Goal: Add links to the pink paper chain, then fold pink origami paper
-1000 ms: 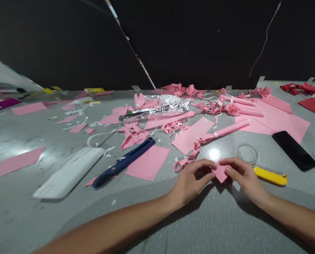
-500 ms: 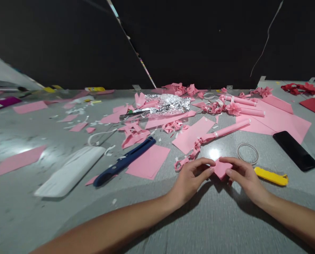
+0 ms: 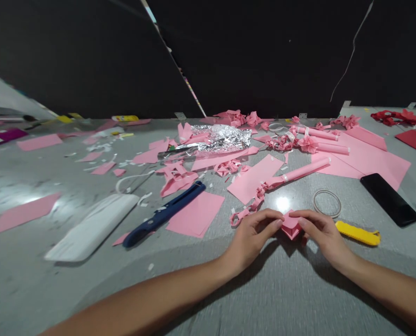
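Note:
A small folded piece of pink paper [image 3: 291, 227] lies low over the grey table [image 3: 285, 289] between my two hands. My left hand [image 3: 253, 235] pinches its left side with fingers curled. On its right side, my right hand [image 3: 322, 232] presses and pinches it with thumb and forefinger. A curled pink paper strip [image 3: 241, 215] lies just left of my left hand.
A yellow utility knife [image 3: 357, 233] and a clear tape ring [image 3: 327, 202] lie right of my hands, a black phone [image 3: 389, 199] further right. A blue cutter [image 3: 164, 213], a pink sheet [image 3: 196, 213] and a white case [image 3: 92, 227] lie left. Foil [image 3: 222, 136], pink rolls and scraps crowd the back.
The pink piece has been pressed flatter and lower between my fingers, which have closed nearer together. My arms have hardly moved.

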Available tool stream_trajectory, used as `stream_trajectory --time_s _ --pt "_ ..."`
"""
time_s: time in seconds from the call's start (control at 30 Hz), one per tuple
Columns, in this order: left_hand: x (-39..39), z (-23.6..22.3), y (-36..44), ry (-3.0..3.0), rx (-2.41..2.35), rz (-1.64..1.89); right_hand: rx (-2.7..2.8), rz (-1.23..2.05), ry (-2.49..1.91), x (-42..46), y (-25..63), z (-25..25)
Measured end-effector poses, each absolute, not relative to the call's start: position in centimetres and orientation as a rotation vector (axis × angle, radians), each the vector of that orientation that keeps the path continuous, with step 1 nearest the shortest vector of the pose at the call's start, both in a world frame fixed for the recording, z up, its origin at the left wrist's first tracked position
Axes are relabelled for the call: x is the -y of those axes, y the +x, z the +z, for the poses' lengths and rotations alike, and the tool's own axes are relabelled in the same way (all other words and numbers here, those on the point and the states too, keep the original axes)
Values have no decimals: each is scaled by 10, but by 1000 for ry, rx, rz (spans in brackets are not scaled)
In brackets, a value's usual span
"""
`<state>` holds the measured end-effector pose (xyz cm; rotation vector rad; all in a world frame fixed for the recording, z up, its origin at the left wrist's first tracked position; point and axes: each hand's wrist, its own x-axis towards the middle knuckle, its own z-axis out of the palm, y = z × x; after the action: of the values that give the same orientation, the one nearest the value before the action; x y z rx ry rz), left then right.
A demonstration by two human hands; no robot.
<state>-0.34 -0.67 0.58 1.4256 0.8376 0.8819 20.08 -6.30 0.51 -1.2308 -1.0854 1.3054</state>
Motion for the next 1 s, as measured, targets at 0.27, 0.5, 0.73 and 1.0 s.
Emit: stream_trajectory --time_s 0.27,0.5,0.73,1.0 --pt "6 6 -2 1468 -900 859 1115 1278 -1244 62 199 4" --pt "6 5 -2 1493 -932 847 1144 1291 -1261 61 200 4" --pt "5 3 -3 1504 -947 849 1182 1285 -1256 60 199 8" --pt "6 4 -3 1463 -919 855 1165 1273 -1260 62 199 7"
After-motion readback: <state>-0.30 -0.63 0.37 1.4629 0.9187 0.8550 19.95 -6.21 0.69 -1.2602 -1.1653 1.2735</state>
